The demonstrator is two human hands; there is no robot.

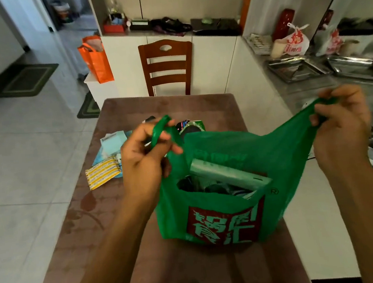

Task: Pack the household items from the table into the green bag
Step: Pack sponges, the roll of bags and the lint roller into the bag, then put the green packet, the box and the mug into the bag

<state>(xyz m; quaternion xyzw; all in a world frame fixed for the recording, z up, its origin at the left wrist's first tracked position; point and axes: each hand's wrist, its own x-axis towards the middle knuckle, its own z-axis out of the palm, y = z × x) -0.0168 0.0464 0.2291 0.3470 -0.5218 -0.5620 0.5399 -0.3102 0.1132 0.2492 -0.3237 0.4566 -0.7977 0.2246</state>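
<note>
The green bag (215,221) stands on the brown table (148,262), its mouth pulled open. My left hand (143,155) pinches the bag's left handle, and my right hand (341,123) grips the right handle, raised to the right. Inside the bag lie a pale green roll (228,173) and some dark items. Behind my left hand on the table rest a yellow striped packet (103,175), a light blue packet (113,141) and a dark can-like item (189,127), partly hidden by the bag's handle.
A wooden chair (167,66) stands at the table's far end before white cabinets. An orange bag (97,58) sits on a low white unit at the left. A counter on the right holds metal trays (296,70) and plastic bags. Tiled floor lies left.
</note>
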